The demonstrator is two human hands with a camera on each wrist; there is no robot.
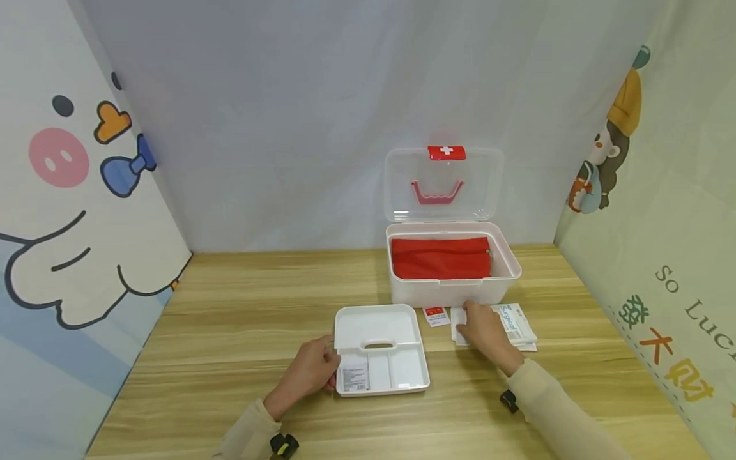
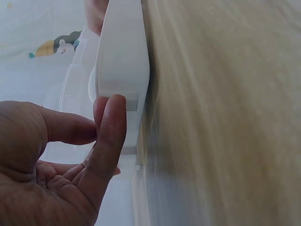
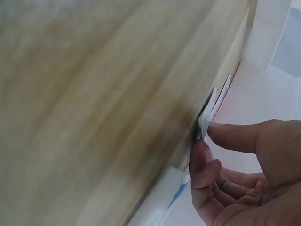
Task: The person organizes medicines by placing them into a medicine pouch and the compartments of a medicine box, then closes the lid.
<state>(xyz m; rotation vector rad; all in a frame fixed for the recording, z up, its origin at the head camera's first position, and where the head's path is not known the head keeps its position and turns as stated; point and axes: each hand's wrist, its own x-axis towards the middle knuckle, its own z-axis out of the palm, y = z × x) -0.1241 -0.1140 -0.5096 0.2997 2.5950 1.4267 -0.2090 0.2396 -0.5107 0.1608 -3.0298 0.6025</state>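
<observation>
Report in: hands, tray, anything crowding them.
Left hand at left edge of white tray. Right hand pinching thin white packet. Close by: Surgical packet, white box, lid open.

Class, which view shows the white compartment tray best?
The head view: it shows the white compartment tray from above, almost whole. The left wrist view shows only its side; the right wrist view, none.

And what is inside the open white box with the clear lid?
Inside the white box lies a red pouch. What is beneath or within the pouch is covered, so I cannot tell.
</observation>
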